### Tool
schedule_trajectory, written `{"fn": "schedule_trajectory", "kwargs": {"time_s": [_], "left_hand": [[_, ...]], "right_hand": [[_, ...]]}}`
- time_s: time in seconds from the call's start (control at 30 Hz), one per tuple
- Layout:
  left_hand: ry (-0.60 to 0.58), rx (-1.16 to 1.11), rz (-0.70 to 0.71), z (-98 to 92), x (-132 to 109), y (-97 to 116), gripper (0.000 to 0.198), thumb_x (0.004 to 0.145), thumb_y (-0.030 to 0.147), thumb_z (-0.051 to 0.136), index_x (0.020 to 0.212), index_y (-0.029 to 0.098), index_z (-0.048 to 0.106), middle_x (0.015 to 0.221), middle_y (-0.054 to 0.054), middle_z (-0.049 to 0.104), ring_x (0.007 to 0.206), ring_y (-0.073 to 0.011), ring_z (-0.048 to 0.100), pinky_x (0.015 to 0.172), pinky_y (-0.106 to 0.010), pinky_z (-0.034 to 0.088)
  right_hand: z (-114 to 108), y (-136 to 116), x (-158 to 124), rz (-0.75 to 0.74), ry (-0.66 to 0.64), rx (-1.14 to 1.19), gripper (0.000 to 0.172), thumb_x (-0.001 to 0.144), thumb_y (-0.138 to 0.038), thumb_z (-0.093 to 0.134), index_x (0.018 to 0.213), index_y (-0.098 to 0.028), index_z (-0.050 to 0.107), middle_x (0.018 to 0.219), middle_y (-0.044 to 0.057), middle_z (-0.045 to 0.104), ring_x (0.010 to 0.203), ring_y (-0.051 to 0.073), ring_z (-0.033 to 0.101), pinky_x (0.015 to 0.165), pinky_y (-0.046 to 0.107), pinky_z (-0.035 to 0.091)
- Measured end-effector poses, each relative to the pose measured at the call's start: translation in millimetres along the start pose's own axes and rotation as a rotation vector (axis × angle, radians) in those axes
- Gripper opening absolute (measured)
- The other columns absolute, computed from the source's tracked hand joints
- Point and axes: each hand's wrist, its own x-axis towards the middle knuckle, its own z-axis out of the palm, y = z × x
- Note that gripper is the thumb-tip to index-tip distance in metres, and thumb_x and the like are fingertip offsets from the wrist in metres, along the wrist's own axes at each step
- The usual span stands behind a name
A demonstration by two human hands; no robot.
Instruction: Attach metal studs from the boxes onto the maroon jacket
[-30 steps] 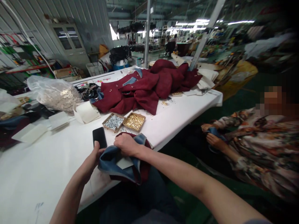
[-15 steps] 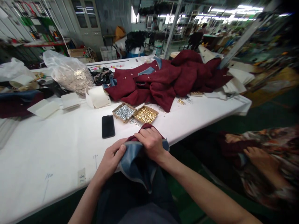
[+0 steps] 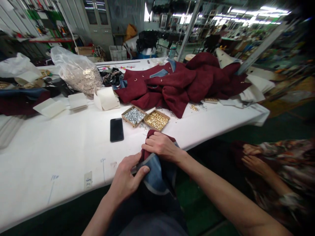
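A piece of maroon fabric with a blue lining (image 3: 155, 173) hangs over the near table edge between my hands. My right hand (image 3: 161, 146) is closed round its maroon upper part, fingers curled over the folds. Lower and to the left, my left hand (image 3: 129, 173) pinches the grey-bordered edge between thumb and fingers. Just beyond the hands sit a small box of gold eyelets (image 3: 157, 120) and a small box of silver eyelets (image 3: 134, 116), with a few loose ones beside them. A black phone (image 3: 116, 130) lies left of the boxes.
A heap of maroon fabric (image 3: 182, 82) with metal rings covers the back of the white table (image 3: 73, 144). Behind lies a clear bag of small pale pieces (image 3: 78, 72); cream cards (image 3: 107, 98) stand nearer. At right, a co-worker's hands (image 3: 256, 160) hold maroon fabric.
The fabric has been turned and bunched in my hands, its lining now hanging further right. My left thumb has shifted right along the edge. The view has swung slightly left.
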Motion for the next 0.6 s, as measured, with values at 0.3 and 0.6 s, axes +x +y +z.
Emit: {"fn": "schedule_trajectory", "kwargs": {"time_s": [0.3,0.6], "left_hand": [[0.111,0.115,0.141,10.9,-8.0,16.7,0.064,0.110,0.054,0.079,0.167,0.029,0.061,0.164,-0.011,0.067,0.148,-0.0341,0.062,0.126,-0.055,0.051],[0.158,-0.149,0.093,27.1,-17.1,36.1,0.060,0.109,0.050,0.079,0.164,0.034,0.061,0.163,-0.010,0.061,0.152,-0.0343,0.057,0.129,-0.055,0.049]], "right_hand": [[0.4,-21.0,-28.6,0.058,0.376,-0.076,0.024,0.124,-0.016,0.053,0.124,-0.010,0.076,0.086,0.004,0.066,0.076,0.022,0.054,0.071,0.043,0.033],[-23.5,-44.3,-51.1,0.176,0.485,-0.173,0.022,0.121,-0.012,0.059,0.133,-0.014,0.077,0.079,0.000,0.064,0.069,0.020,0.055,0.066,0.042,0.035]]}}
